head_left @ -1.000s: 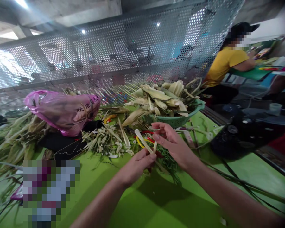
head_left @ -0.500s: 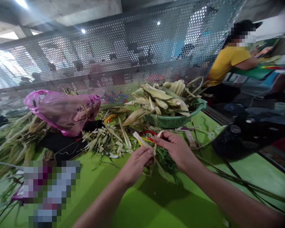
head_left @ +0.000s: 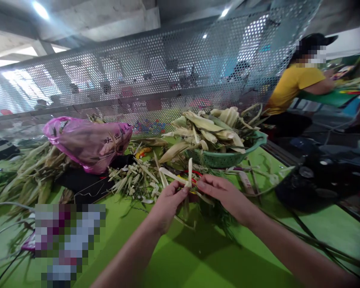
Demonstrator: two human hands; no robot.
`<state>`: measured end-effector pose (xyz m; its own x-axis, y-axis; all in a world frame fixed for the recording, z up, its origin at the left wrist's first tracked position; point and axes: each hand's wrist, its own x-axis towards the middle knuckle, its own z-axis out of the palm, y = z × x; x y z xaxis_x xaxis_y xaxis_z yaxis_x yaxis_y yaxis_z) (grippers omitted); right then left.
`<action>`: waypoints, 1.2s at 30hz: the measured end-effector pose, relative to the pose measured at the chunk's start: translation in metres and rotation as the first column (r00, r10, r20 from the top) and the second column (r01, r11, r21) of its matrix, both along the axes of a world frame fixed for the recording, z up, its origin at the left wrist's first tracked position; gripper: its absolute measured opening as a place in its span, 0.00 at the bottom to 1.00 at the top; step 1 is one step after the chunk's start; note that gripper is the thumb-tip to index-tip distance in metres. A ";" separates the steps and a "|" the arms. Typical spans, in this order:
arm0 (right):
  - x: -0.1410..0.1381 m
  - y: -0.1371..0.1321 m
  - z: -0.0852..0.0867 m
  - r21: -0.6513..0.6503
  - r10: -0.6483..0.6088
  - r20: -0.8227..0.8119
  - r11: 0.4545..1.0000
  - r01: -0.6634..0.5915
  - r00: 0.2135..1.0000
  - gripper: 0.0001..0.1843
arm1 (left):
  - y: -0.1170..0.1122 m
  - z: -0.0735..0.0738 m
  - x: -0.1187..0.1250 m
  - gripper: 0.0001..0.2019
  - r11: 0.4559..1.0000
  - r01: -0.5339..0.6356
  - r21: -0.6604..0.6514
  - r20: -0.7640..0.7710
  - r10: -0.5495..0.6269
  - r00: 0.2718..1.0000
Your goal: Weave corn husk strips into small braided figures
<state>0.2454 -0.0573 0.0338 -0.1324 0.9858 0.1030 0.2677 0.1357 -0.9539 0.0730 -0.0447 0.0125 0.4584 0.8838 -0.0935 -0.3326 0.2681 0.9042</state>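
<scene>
My left hand [head_left: 167, 202] and my right hand [head_left: 220, 194] meet over the green table [head_left: 198, 256], both pinched on pale leaf strips [head_left: 180, 178] that cross and stick up between the fingers. A thin strip hangs down below my left hand. Dark green stems [head_left: 217, 212] lie under my right hand. Red and yellow bands [head_left: 195, 173] show just behind the strips.
A green basket [head_left: 228, 156] heaped with pale husks stands behind my hands. A pile of cut leaf bits [head_left: 135, 180], a pink plastic bag [head_left: 88, 142] and long leaves [head_left: 33, 176] lie left. A perforated metal screen [head_left: 156, 76] backs the table. A person in yellow [head_left: 291, 86] sits at right.
My hands have drawn closer together and slightly left. The leaf strips now cross, with one standing upright between the fingers.
</scene>
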 end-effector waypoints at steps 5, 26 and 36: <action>-0.002 -0.001 -0.003 0.010 0.064 0.071 0.998 -0.065 0.995 0.17 | 0.007 -0.002 -0.002 0.19 0.997 -0.070 0.039 -0.074 0.072 0.995; 0.006 -0.002 0.008 0.355 -0.073 0.389 0.932 -0.076 0.918 0.06 | -0.001 -0.005 0.004 0.10 0.905 0.107 0.411 -0.484 0.116 0.868; -0.007 -0.004 0.000 0.334 -0.035 0.293 0.940 -0.068 0.956 0.07 | -0.010 -0.007 0.012 0.09 0.892 0.212 0.400 -0.435 -0.019 0.900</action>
